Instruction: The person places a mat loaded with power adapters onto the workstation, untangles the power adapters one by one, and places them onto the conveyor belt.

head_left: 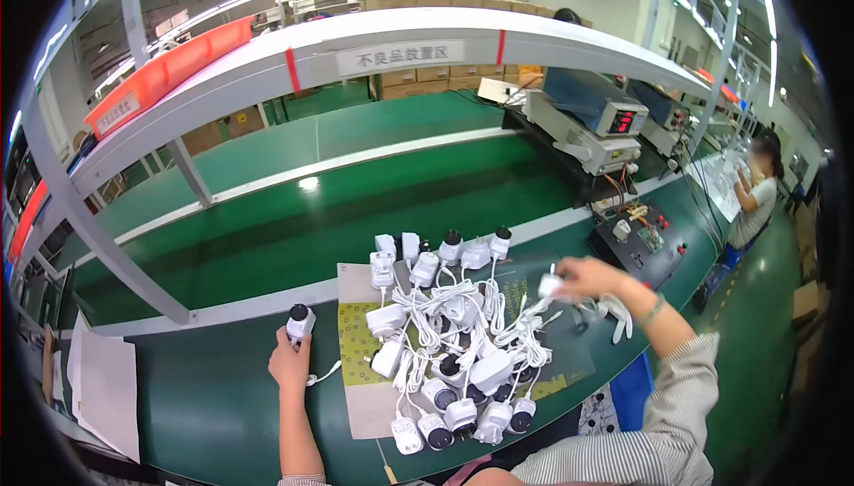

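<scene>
My left hand point(289, 360) is closed around a white power adapter point(302, 324) with a black round end, held over the bench left of the pile. A white cable point(325, 373) trails beside that wrist. Over the right side of the pile, my right hand point(589, 278) pinches another white power adapter point(551, 287). Between my hands lies a heap of white power adapters point(492, 369) with bundled white cables point(458, 304), several with black plug ends. The heap rests on a flattened printed cardboard sheet point(363, 401).
A black test box point(636, 250) with wires and a small circuit board stands at the right. Behind it are power supplies point(587, 126). A shelf rail point(396, 55) crosses above the green bench point(205, 388). Another person point(756, 188) sits farther right.
</scene>
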`<action>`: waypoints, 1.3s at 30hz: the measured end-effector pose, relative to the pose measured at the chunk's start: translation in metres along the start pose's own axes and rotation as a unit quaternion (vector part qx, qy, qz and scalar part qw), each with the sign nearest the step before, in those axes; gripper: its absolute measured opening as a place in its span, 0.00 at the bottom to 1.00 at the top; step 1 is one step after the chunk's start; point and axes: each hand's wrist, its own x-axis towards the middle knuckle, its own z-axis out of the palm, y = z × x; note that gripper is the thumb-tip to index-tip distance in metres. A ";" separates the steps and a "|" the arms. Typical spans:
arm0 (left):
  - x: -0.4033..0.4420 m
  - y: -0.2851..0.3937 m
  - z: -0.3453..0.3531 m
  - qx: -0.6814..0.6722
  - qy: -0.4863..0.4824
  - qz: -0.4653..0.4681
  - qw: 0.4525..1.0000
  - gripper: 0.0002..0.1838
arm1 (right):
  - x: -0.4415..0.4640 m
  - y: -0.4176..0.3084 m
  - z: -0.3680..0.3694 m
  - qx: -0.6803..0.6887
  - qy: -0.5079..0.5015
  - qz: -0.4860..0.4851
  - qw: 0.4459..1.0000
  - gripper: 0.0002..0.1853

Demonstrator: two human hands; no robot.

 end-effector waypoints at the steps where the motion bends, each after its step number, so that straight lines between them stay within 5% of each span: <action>1: 0.000 0.000 0.000 -0.002 0.005 0.003 1.000 0.28 | 0.035 0.004 -0.014 -0.007 0.025 0.031 0.999 0.34; 4: -0.001 0.000 -0.003 -0.013 -0.005 0.008 1.000 0.28 | 0.118 -0.006 -0.037 0.007 0.211 0.134 0.968 0.34; 6: 0.000 -0.001 0.000 0.010 0.000 0.006 1.000 0.28 | 0.192 0.034 -0.025 -0.024 0.490 0.008 0.871 0.35; 14: -0.003 0.008 -0.014 -0.018 -0.035 0.000 0.999 0.29 | 0.168 -0.006 0.060 -0.006 0.354 -0.095 0.930 0.39; 15: -0.003 0.007 -0.014 -0.036 -0.029 0.022 0.999 0.29 | 0.154 0.009 0.072 0.078 0.356 -0.137 0.921 0.37; 16: -0.003 0.006 -0.013 -0.051 -0.018 0.038 0.998 0.29 | 0.135 0.014 0.077 0.027 0.377 -0.119 0.918 0.36; 23: -0.005 0.000 -0.013 -0.077 0.002 0.029 0.997 0.29 | 0.045 0.138 0.163 0.359 0.410 -0.029 0.838 0.25; 28: -0.008 0.012 -0.030 -0.018 -0.081 -0.005 0.997 0.29 | 0.007 0.122 0.202 0.309 0.411 -0.055 0.856 0.21; 32: 0.002 0.010 -0.064 0.047 -0.206 0.092 0.973 0.32 | -0.005 0.092 0.199 0.268 0.441 -0.060 0.854 0.16; 35: 0.045 0.004 -0.057 0.064 -0.205 0.093 0.972 0.33 | -0.004 0.088 0.199 0.226 0.467 -0.061 0.853 0.13; 37: 0.080 0.009 -0.061 0.033 -0.179 0.050 0.982 0.35 | -0.005 0.084 0.198 0.241 0.466 -0.058 0.849 0.12; 39: 0.134 -0.014 -0.026 -0.086 0.012 0.040 0.995 0.34 | -0.015 0.069 0.191 0.233 0.473 -0.057 0.848 0.10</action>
